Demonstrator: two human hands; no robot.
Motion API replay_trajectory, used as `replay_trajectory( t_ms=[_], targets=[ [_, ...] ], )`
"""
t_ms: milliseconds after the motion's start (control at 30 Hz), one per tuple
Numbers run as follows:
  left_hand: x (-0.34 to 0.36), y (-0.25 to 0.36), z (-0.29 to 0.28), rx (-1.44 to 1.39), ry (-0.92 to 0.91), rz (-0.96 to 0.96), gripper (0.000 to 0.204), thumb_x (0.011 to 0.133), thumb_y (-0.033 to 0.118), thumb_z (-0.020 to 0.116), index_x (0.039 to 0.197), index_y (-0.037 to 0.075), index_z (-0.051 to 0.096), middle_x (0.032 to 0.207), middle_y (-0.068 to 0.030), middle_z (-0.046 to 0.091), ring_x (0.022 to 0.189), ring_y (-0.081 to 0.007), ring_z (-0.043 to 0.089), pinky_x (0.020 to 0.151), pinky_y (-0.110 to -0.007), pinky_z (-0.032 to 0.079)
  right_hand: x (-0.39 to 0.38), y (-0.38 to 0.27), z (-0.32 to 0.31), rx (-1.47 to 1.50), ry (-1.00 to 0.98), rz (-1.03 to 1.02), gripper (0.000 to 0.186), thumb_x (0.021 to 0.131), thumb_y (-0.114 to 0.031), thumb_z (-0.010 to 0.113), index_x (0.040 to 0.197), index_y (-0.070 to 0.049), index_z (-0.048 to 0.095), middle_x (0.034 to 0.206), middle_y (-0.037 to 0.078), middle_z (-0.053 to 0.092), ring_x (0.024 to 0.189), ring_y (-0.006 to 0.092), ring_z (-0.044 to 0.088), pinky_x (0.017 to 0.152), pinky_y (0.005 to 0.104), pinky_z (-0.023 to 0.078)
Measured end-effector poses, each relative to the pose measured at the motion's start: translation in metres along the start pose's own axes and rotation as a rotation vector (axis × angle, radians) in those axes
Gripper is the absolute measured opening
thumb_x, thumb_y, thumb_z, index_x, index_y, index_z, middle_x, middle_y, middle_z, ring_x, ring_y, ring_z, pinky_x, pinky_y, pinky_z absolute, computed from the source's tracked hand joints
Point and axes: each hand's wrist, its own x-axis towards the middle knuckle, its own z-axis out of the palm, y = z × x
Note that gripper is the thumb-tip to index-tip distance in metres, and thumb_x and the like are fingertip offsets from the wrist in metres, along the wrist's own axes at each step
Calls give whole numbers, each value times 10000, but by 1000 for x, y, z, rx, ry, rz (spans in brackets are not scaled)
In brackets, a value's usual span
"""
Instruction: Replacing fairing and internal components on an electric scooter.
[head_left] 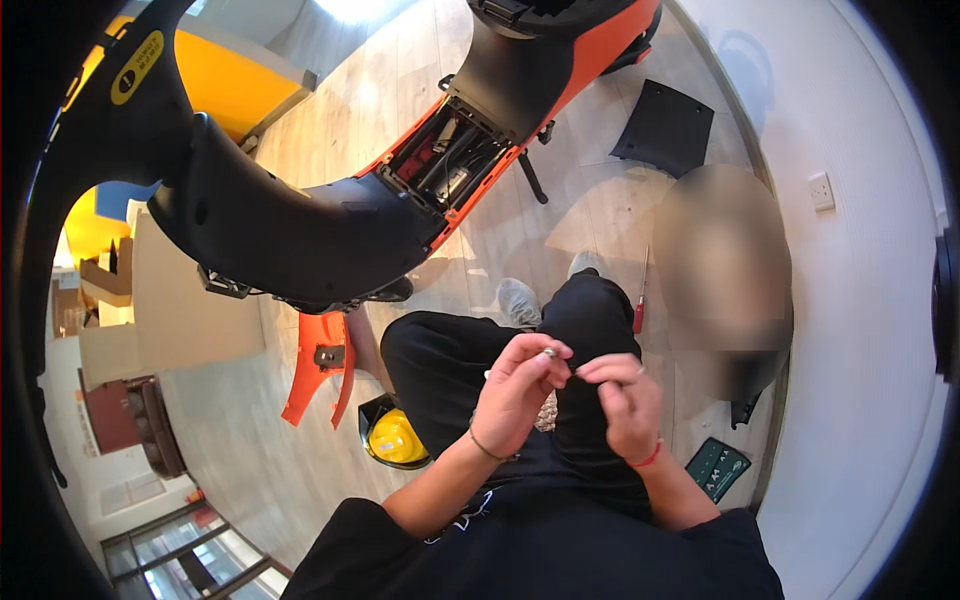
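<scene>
Worn on the head, looking steeply down past the lap
I look through a wide fisheye, the left of a side-by-side pair, facing down and somewhat forward. The left hand and right hand sit close below the lens, just under the middle, with the forearms rising from the lower edge. Farther off, I get the scooter across the top, the floor around it, and the wall bending along my right rim.

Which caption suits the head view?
Left hand and right hand close together near an opened black-and-orange scooter.
</scene>
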Motion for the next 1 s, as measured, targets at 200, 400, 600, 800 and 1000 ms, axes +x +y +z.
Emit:
replay_trajectory(
  t_ms=[200, 400, 600, 800, 1000],
  targets=[
    [14, 1, 10, 155, -67, -171, 149, 903, 120, 511, 992, 8, 552, 830, -16, 558, 737, -82, 527, 686, -203, 440, 34, -6, -17, 45, -43, 348, 149, 845, -10, 457, 878, 2, 602, 689, 63, 514, 689, 132, 555, 601, 255, 427],
    [27, 8, -1, 89, -69, -278, 187, 920, 157, 488, 1032, 21, 551, 813, -18, 569, 733, -100, 547, 688, -225, 452, 54, 8, -2, 44, -203, 169, 108, 774, -20, 629, 882, -21, 628, 689, 59, 525, 584, 128, 535, 528, 231, 403],
    [34, 15, -22, 283, 78, -173, 203, 920, 102, 450, 1069, -5, 537, 938, -65, 572, 816, -133, 565, 756, -256, 458, 67, 72, -13, 30, -131, 341, 97, 803, -86, 625, 875, -21, 627, 660, 3, 515, 578, 87, 492, 524, 219, 386],
    [13, 77, -97, 1786, 367, 417, 451, 706, 32, 634, 1140, 21, 514, 1148, -150, 527, 1077, -315, 477, 947, -390, 355, 68, 301, -34, 157, 330, 1077, 169, 849, -209, 569, 726, -106, 514, 556, -57, 414, 413, 40, 336, 359, 205, 234],
    [33, 48, -132, 1986, 511, 318, 499, 640, 161, 665, 1122, 83, 563, 1242, -160, 475, 1194, -379, 386, 992, -459, 305, 12, 475, -50, 26, 437, 1478, 244, 816, -267, 600, 661, -135, 464, 478, -46, 356, 338, 79, 289, 317, 230, 212]
  ],
)
